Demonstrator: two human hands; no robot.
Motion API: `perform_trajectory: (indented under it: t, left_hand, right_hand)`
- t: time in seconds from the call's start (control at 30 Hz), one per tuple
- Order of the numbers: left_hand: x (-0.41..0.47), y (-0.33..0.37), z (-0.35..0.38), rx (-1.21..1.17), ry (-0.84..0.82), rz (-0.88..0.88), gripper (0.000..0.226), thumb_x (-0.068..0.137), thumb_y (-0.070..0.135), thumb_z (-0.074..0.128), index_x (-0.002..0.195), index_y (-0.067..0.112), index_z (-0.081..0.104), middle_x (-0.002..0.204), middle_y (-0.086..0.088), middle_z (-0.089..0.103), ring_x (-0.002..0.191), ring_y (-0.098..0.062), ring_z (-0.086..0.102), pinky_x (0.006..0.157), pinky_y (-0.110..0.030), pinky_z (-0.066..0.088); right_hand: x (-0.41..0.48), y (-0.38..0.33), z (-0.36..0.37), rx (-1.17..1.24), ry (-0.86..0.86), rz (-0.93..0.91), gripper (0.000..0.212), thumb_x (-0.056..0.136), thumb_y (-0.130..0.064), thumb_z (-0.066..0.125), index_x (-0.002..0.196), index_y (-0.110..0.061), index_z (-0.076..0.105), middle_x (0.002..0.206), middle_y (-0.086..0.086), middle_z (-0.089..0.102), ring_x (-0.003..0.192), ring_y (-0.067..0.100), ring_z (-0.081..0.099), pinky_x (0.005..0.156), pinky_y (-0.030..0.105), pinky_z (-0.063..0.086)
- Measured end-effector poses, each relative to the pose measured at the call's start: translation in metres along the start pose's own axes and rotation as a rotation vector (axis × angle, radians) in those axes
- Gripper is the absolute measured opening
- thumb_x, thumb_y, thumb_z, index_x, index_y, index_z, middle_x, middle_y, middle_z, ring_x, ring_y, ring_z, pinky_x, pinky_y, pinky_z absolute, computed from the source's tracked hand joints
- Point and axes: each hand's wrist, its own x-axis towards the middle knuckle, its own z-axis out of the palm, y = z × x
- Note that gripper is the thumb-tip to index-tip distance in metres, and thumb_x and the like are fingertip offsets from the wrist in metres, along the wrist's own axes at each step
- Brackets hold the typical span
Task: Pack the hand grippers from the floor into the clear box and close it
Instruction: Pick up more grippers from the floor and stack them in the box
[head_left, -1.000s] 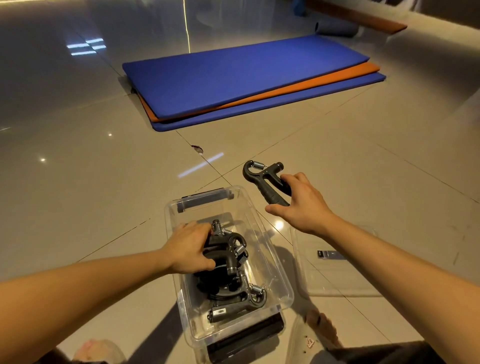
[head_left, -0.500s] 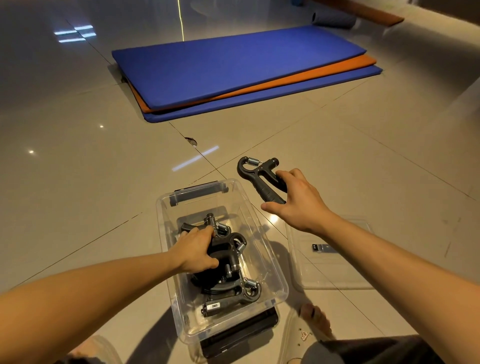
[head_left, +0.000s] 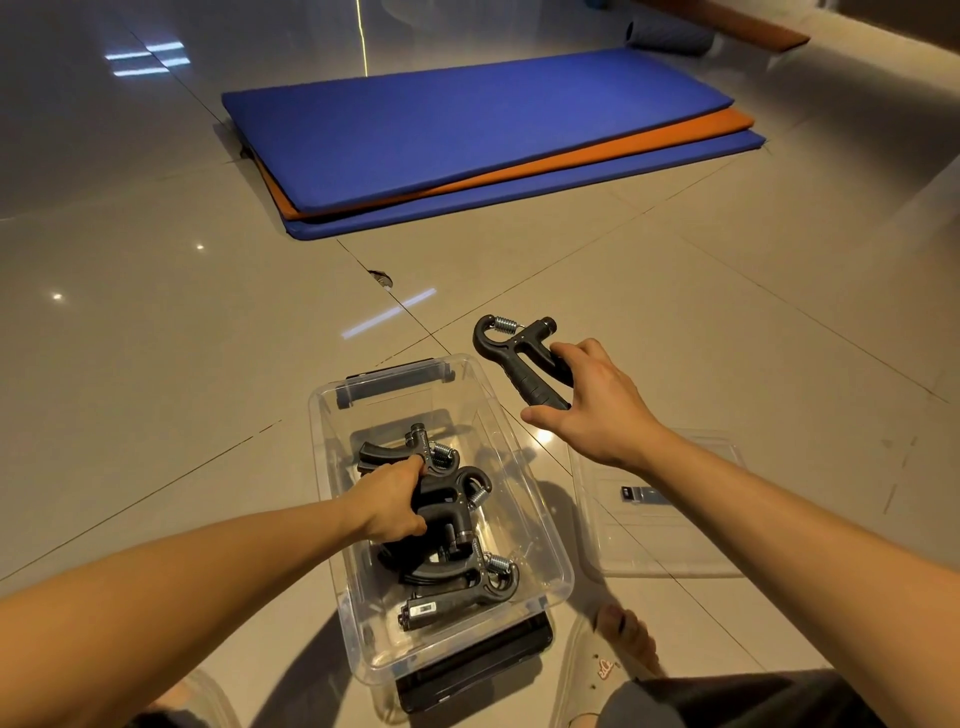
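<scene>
**Hand grippers, packed:** three that we can make out, dark with steel springs, lying overlapped inside the box (head_left: 441, 644). We log them as far gripper (head_left: 434, 457), middle gripper (head_left: 460, 512) and near gripper (head_left: 467, 590).

**Hand gripper, loose:** one loose gripper (head_left: 511, 353), outside the box, just beyond its far right corner. Whether it is clear of the floor (head_left: 156, 364) we cannot tell.

**Left hand (head_left: 389, 501):** inside the box, fingers curled round the far gripper.

**Right hand (head_left: 592, 405):** fingers wrapped round the handles of the loose gripper.

**Change over the last second:** the left hand has worked the far gripper toward the far end of the box, so its handle now shows past the knuckles. The right hand has kept its place beside the box. We judge this as room being made for the loose gripper, which looks to be the last one out.

**Box:** clear, open, on the floor, dark latch (head_left: 395, 382) at the far end.

**Lid (head_left: 665, 540):** clear, flat on the floor, just right of the box, not yet fitted. Closing remains to be done.

**Surroundings:** stacked blue and orange mats (head_left: 467, 130) well beyond; a bare foot (head_left: 623, 634) near the box.
</scene>
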Motion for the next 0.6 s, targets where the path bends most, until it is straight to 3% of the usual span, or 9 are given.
perform_trajectory:
  t: [0.23,0.43,0.53,0.6]
  left_hand:
    - [-0.0019,-0.0020,0.0030,0.074,0.064,-0.045,0.050,0.074,0.038,0.082,0.117,0.024,0.060,0.104,0.005,0.069,0.092,-0.014,0.065,0.084,-0.035,0.058]
    - [-0.0014,-0.0003,0.0015,0.071,0.044,-0.079,0.048,0.074,0.035,0.082,0.116,0.024,0.062,0.102,0.005,0.069,0.092,-0.014,0.066,0.085,-0.035,0.059]
    - [-0.0020,0.0015,0.0005,0.054,0.027,-0.084,0.054,0.074,0.036,0.083,0.121,0.023,0.060,0.110,0.003,0.069,0.097,-0.015,0.066,0.088,-0.036,0.058]
    - [-0.0033,0.0045,-0.0041,0.005,0.027,-0.083,0.069,0.075,0.038,0.084,0.134,0.020,0.055,0.126,-0.001,0.066,0.110,-0.019,0.064,0.095,-0.037,0.055]
  right_hand:
    - [-0.0005,0.0028,0.0017,-0.017,-0.015,-0.003,0.082,0.080,-0.051,0.077,0.146,-0.016,0.042,0.129,0.002,0.046,0.114,0.022,0.054,0.096,0.037,0.048]
    - [-0.0005,0.0014,0.0033,-0.017,-0.026,0.000,0.082,0.080,-0.050,0.077,0.146,-0.017,0.042,0.129,0.001,0.046,0.114,0.021,0.053,0.097,0.038,0.048]
    - [-0.0005,-0.0003,0.0043,-0.019,-0.030,-0.005,0.082,0.080,-0.050,0.077,0.146,-0.017,0.042,0.129,0.001,0.046,0.114,0.022,0.053,0.097,0.038,0.048]
    - [-0.0004,-0.0015,0.0045,-0.022,-0.033,-0.008,0.082,0.080,-0.050,0.077,0.146,-0.017,0.042,0.130,0.001,0.046,0.115,0.022,0.054,0.098,0.038,0.048]
